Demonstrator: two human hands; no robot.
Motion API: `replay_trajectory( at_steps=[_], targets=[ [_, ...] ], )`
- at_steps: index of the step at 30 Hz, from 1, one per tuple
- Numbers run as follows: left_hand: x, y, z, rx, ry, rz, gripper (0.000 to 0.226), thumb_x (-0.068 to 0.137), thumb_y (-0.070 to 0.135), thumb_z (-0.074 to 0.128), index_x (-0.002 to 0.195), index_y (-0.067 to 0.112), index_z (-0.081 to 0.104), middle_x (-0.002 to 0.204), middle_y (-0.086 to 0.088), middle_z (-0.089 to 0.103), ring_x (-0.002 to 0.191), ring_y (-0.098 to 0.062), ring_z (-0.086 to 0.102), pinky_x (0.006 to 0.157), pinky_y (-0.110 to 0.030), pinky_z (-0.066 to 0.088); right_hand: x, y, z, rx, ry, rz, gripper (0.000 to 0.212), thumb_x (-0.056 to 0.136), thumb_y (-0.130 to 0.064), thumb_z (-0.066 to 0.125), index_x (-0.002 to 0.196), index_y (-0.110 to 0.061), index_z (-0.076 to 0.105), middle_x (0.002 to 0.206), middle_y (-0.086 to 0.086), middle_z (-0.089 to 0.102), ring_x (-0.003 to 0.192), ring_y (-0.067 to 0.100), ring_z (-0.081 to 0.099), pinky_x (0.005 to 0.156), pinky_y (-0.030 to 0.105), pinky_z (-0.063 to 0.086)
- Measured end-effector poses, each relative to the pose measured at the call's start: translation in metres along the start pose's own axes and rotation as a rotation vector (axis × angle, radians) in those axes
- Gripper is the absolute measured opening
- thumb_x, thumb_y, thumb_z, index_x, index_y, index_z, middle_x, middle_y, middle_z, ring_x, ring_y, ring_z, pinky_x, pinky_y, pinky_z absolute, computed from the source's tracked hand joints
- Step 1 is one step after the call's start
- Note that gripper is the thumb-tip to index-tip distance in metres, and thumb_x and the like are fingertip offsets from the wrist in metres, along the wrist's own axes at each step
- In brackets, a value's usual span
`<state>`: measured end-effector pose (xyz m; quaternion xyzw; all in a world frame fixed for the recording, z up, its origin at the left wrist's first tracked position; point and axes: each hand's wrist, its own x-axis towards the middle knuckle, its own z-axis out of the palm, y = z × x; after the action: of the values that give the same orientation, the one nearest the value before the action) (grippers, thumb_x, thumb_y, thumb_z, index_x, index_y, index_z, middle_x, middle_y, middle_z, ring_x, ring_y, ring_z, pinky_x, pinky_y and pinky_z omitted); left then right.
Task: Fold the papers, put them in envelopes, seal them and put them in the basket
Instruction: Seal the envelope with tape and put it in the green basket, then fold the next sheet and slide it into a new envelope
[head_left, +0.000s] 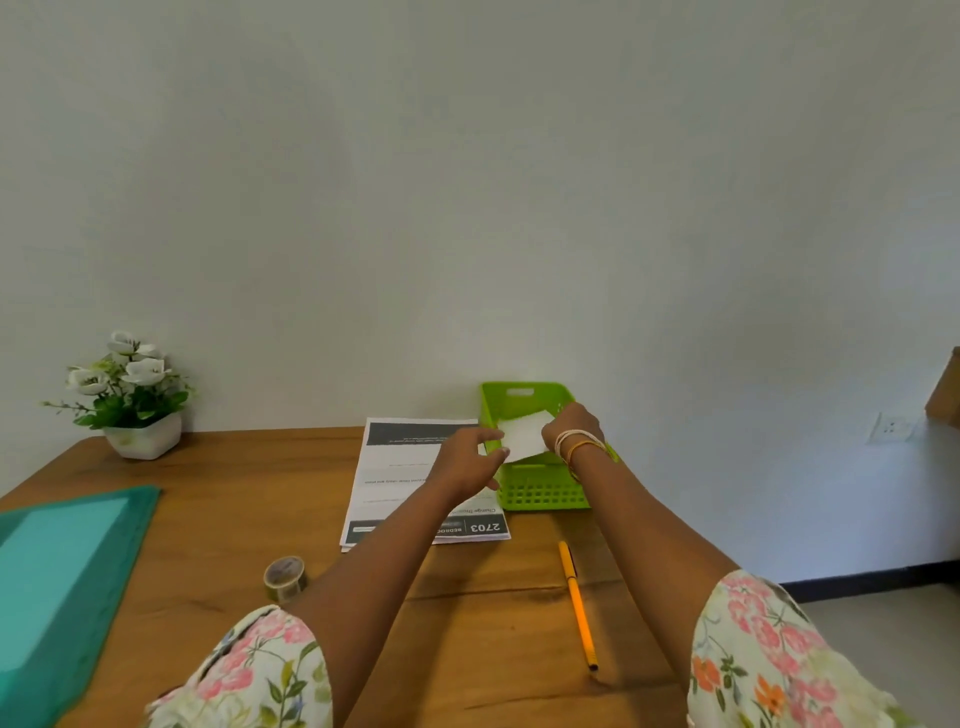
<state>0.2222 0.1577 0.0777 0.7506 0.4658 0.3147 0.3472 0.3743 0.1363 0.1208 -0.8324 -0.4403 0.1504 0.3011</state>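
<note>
A white envelope (524, 435) is held over the green plastic basket (540, 493) at the back of the wooden table. My right hand (571, 423) grips the envelope's right end above the basket. My left hand (470, 457) pinches its left lower edge, just left of the basket's rim. A stack of printed papers (400, 467) lies flat beside the basket on the left, partly covered by my left forearm. A roll of clear tape (284, 577) stands near the table's front, by my left elbow.
A yellow pencil (577, 605) lies between my arms on the wooden table (208, 519). A teal folder (62, 582) covers the left side. A white pot of white flowers (130, 400) stands at the back left against the wall. The table's right edge drops to the floor.
</note>
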Motion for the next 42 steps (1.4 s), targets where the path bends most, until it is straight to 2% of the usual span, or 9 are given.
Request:
replay_trajectory(
  at_steps=[3,6,11,14,19,28,32,37,42],
  targets=[
    [-0.008,-0.013,-0.005,0.039,0.031,0.043,0.036,0.094,0.027,0.059,0.13,0.021,0.059,0.142,0.0,0.051,0.068,-0.009,0.069,0.06,-0.012,0.047,0.003,0.005,0.007,-0.143,-0.004,-0.053,0.035,0.091,-0.012,0.049,0.124,-0.005,0.055,0.132,0.018,0.055,0.122,0.036,0.052,0.094,0.037,0.045],
    [-0.024,-0.02,-0.012,0.074,0.051,0.103,0.036,0.094,0.026,0.058,0.13,0.025,0.058,0.143,0.002,0.05,0.096,-0.016,0.066,0.092,-0.03,0.05,-0.001,0.011,0.012,-0.257,0.028,-0.069,0.038,0.093,-0.022,0.044,0.127,-0.008,0.054,0.136,0.016,0.052,0.126,0.035,0.046,0.101,0.038,0.038],
    [-0.07,-0.032,-0.038,0.196,0.07,0.16,0.034,0.094,0.021,0.056,0.128,0.023,0.059,0.146,0.0,0.047,0.121,-0.017,0.054,0.102,-0.035,0.044,-0.039,0.006,0.031,-0.385,0.256,-0.267,0.039,0.091,-0.035,0.045,0.115,-0.007,0.059,0.123,0.017,0.056,0.117,0.034,0.049,0.099,0.041,0.035],
    [-0.106,-0.045,-0.058,0.315,0.095,0.131,0.035,0.094,0.024,0.055,0.129,0.025,0.058,0.148,0.001,0.044,0.136,-0.018,0.039,0.112,-0.038,0.033,-0.085,-0.001,0.057,-0.308,0.28,-0.453,0.035,0.088,-0.031,0.05,0.111,-0.007,0.061,0.116,0.017,0.058,0.112,0.036,0.051,0.096,0.043,0.037],
    [-0.174,-0.07,-0.094,0.425,0.198,0.097,0.033,0.094,0.024,0.054,0.127,0.025,0.061,0.146,0.0,0.046,0.133,-0.018,0.044,0.112,-0.046,0.033,-0.171,-0.018,0.108,-0.205,0.128,-0.683,0.036,0.084,-0.026,0.053,0.116,-0.012,0.062,0.119,0.011,0.058,0.112,0.03,0.053,0.096,0.04,0.039],
    [-0.27,-0.128,-0.182,0.603,0.372,-0.112,0.036,0.092,0.026,0.054,0.127,0.028,0.059,0.147,-0.001,0.046,0.133,-0.018,0.044,0.112,-0.05,0.027,-0.283,-0.075,0.176,-0.068,-0.004,-0.915,0.029,0.077,-0.018,0.054,0.102,-0.014,0.068,0.103,0.007,0.06,0.097,0.026,0.056,0.085,0.034,0.047],
    [-0.306,-0.157,-0.206,0.778,0.492,-0.302,0.052,0.095,0.032,0.047,0.145,0.023,0.037,0.156,-0.005,0.028,0.145,-0.019,0.022,0.115,-0.055,0.011,-0.314,-0.081,0.206,-0.005,-0.184,-0.973,0.032,0.084,-0.021,0.05,0.114,-0.017,0.06,0.115,0.003,0.056,0.107,0.02,0.054,0.089,0.031,0.049],
    [-0.327,-0.191,-0.222,0.805,0.401,-0.523,0.07,0.095,0.05,0.037,0.153,0.022,0.011,0.161,-0.006,0.008,0.148,-0.026,0.006,0.113,-0.062,0.011,-0.327,-0.08,0.227,-0.076,-0.208,-1.017,0.034,0.086,-0.026,0.044,0.113,-0.014,0.06,0.112,0.006,0.057,0.104,0.024,0.054,0.088,0.036,0.048],
    [-0.32,-0.199,-0.22,0.89,0.399,-0.453,0.066,0.092,0.058,0.028,0.148,0.023,0.028,0.153,-0.004,0.031,0.139,-0.023,0.029,0.105,-0.052,0.027,-0.318,-0.082,0.229,-0.065,-0.185,-0.991,0.031,0.085,-0.026,0.045,0.109,-0.015,0.06,0.108,0.005,0.057,0.101,0.023,0.054,0.085,0.036,0.048]
  ],
)
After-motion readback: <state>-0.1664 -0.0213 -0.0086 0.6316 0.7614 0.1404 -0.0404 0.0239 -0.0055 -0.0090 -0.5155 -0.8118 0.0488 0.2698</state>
